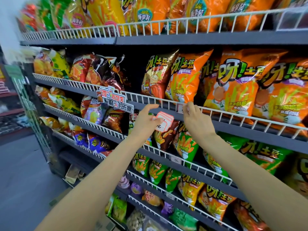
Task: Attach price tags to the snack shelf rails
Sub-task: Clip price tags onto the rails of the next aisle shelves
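My left hand (pixel 146 120) holds a small stack of white price tags with red borders (pixel 164 120), pinched under the thumb, with the forefinger stretched toward the white wire rail (pixel 216 110) of the second shelf. My right hand (pixel 193 114) is raised to that rail, and its fingertips pinch a single white tag (pixel 180 108) against the wires, below an orange chip bag (pixel 186 79). How the tag sits on the rail is partly hidden by my fingers.
Several grey shelves with white wire fronts hold chip bags in orange, green, brown and yellow. A cut-out promo sign (pixel 115 100) hangs on the rail left of my hands. Another small tag (pixel 175 160) sits on the rail one shelf lower. Grey floor lies at the left.
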